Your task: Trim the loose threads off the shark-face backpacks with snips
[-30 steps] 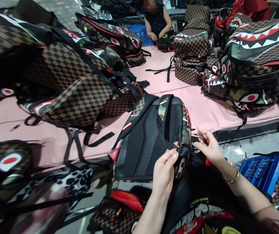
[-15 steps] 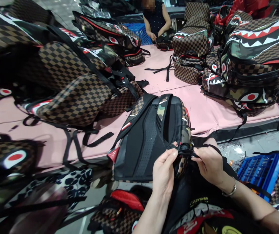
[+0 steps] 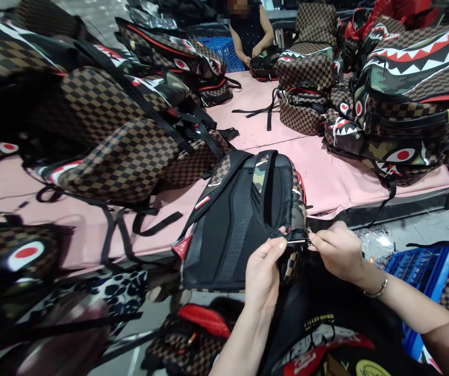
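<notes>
A backpack (image 3: 224,230) in black, brown check and camouflage lies with its back panel and shoulder straps facing up at the edge of the pink table. At its lower right corner my left hand (image 3: 264,269) is closed, thumb and fingers pinching a black strap (image 3: 297,241). My right hand (image 3: 337,253) is closed too, pinching the strap's other end a short way to the right. Between the hands the strap is seen nearly edge-on, as a thin line with a pale glint. Fingers hide any buckle there.
Stacked check backpacks crowd the left (image 3: 126,156) and the right (image 3: 412,104) of the pink table (image 3: 326,183). A blue crate (image 3: 416,271) stands on the floor at right. Another backpack (image 3: 193,339) lies below the table edge. Across the table a person (image 3: 251,31) handles a bag.
The strap between my hands has turned from showing its broad dark face to edge-on. My right hand has risen slightly, and the black strap loop over it is out of sight.
</notes>
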The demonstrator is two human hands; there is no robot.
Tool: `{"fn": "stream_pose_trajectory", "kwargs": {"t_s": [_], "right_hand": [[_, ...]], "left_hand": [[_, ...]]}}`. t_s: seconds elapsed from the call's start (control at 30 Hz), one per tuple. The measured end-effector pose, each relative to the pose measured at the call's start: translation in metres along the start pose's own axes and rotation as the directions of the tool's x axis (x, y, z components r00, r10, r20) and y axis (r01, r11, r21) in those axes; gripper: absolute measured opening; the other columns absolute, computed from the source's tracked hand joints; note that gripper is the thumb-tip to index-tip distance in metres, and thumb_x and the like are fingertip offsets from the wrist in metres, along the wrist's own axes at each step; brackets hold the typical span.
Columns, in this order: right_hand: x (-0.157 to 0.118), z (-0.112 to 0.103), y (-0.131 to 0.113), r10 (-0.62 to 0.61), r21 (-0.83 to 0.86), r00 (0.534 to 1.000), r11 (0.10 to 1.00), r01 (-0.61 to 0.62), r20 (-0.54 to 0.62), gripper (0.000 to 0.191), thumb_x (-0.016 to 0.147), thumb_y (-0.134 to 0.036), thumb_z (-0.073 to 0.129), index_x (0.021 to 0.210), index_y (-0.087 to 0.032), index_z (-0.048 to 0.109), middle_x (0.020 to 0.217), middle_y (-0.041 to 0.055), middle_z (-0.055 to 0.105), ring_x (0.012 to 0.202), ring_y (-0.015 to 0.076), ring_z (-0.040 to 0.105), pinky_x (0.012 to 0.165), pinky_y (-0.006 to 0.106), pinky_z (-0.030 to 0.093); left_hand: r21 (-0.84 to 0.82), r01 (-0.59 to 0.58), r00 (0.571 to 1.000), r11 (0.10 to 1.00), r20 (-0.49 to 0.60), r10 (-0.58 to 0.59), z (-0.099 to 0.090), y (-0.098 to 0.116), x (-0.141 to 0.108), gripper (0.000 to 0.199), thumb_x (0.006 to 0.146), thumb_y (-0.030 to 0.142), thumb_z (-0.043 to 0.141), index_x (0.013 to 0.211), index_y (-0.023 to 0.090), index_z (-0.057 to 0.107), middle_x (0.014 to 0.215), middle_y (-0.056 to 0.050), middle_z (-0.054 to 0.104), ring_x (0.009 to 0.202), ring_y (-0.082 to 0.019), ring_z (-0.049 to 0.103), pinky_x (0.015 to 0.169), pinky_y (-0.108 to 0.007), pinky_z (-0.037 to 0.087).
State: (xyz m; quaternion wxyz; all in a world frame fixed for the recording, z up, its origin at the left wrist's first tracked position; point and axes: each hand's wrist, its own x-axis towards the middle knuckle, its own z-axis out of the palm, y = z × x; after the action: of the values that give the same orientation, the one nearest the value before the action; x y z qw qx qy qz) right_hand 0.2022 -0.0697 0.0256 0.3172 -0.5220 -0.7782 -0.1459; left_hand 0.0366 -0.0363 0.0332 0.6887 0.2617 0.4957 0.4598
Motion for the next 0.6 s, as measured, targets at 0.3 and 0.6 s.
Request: {"fn": "stream_pose_trajectory", "kwargs": {"t_s": [0.3,0.6], "right_hand": [[0.004,-0.011,0.012,-0.027,0.258,0.995,0.966,0.003,0.091,0.02,0.09,-0.028,0.045,0.091,-0.017,0.063,0.075,0.004,0.064,0.065,0.0143,0.052,0.062,0.028,0.038],[0.017,-0.009,0.022,-0.051,0.247,0.992,0.969,0.022,0.112,0.02,0.089,-0.029,0.047,0.094,-0.016,0.061,0.077,0.0052,0.064,0.071,0.0156,0.055,0.066,0.028,0.041]], "left_hand": [[-0.009,-0.003,1.0,1.0,0.023,0.004,0.001,0.004,-0.002,0.027,0.053,0.03,0.078,0.073,0.013,0.073,0.087,-0.011,0.071,0.094,-0.025,0.06,0.09,-0.036,0.039],[0.089,-0.059,0.998,0.994,0.028,0.057,0.0,0.001,0.0,0.022,0.054,0.032,0.077,0.067,0.015,0.072,0.082,-0.01,0.071,0.088,-0.025,0.061,0.089,-0.038,0.038]]}}
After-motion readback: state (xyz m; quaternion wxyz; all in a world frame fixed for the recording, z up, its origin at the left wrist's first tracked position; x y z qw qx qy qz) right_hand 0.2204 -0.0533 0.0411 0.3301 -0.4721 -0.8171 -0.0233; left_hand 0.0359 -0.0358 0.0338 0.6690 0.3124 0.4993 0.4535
